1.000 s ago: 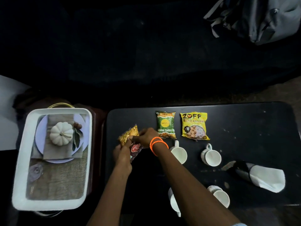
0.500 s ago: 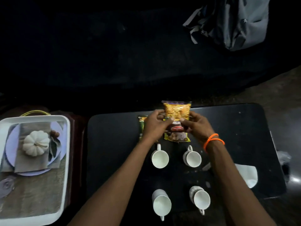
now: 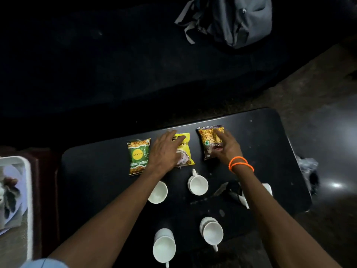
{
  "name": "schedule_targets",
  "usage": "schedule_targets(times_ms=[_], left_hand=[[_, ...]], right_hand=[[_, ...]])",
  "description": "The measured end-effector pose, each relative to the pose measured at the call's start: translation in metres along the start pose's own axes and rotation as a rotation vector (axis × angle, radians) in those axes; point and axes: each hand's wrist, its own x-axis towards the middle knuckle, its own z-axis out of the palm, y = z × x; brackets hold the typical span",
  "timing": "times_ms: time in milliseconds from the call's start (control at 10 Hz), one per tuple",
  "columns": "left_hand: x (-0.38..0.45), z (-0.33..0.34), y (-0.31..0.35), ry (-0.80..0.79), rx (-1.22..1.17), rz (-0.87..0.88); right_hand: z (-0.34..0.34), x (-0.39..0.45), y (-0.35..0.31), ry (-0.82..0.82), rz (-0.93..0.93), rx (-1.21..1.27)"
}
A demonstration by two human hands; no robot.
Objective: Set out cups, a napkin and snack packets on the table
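Three snack packets lie in a row near the far edge of the black table (image 3: pixel 92 171): a green packet (image 3: pixel 138 156), a yellow packet (image 3: pixel 185 151) and a brown-and-orange packet (image 3: pixel 209 143). My left hand (image 3: pixel 164 151) rests flat on the yellow packet, fingers spread. My right hand (image 3: pixel 226 147), with orange bands at the wrist, presses flat on the brown-and-orange packet. Several white cups stand nearer me: one (image 3: pixel 158 192) under my left forearm, one (image 3: pixel 198 184) in the middle, two (image 3: pixel 164 246) (image 3: pixel 212 232) at the front. A white napkin (image 3: pixel 267 188) shows past my right forearm, mostly hidden.
A white tray (image 3: pixel 28 190) holding a plate and cloth sits at the left on a dark red stand. A grey backpack (image 3: pixel 237 18) lies on the dark seat beyond the table. A crumpled plastic bag (image 3: pixel 307 169) sits off the table's right edge.
The brown-and-orange packet, held up in both hands before, now lies on the table right of the yellow one. My left hand has shifted onto the yellow packet. The view has swung right.
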Motion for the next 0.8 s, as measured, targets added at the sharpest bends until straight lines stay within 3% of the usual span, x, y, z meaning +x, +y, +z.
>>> schedule_targets(times_ms=[200, 500, 700, 800], left_hand=[[-0.004, 0.018, -0.002, -0.049, 0.052, 0.002], [-0.003, 0.022, -0.005, -0.028, 0.039, -0.028], [-0.005, 0.022, -0.009, 0.0, 0.02, -0.025], [-0.005, 0.01, -0.007, 0.068, -0.013, -0.012]], right_hand=[[0.022, -0.004, 0.001, -0.011, -0.011, -0.149], [0.03, -0.008, -0.001, 0.033, 0.013, -0.161], [0.017, -0.009, -0.013, -0.052, 0.058, -0.23], [0.013, -0.01, -0.029, 0.111, -0.032, -0.31]])
